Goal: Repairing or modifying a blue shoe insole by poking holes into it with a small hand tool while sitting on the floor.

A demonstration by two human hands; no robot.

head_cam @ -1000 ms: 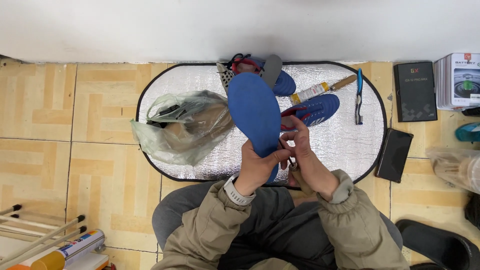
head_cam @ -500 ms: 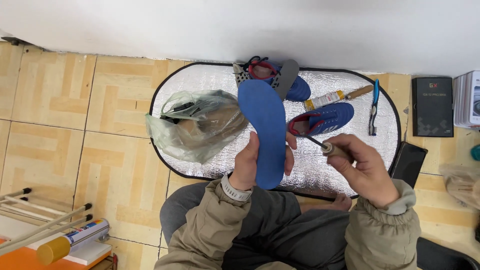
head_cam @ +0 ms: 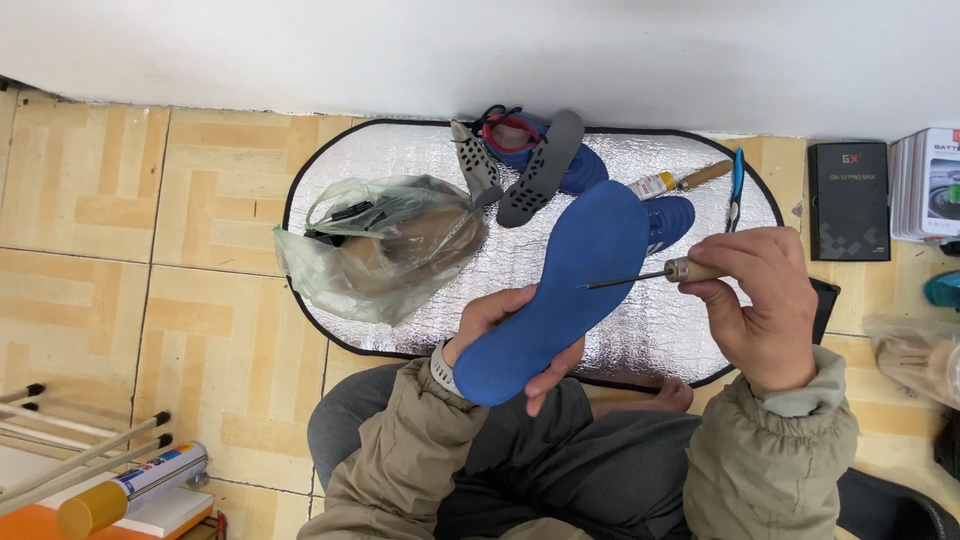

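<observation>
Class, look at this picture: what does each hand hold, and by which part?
The left hand grips the blue insole at its near end. The right hand holds an awl by its wooden handle, the metal tip touching the insole.

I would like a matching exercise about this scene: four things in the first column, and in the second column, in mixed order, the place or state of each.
Things:
1. blue insole
2. awl
3. plastic bag
4. black box

Places or states:
A. lying on the tiled floor, right of the silver mat
B. held in the right hand, its point toward the insole
C. held up by the left hand
D. lying on the left part of the silver mat, crumpled

Pairs: 1-C, 2-B, 3-D, 4-A
</observation>
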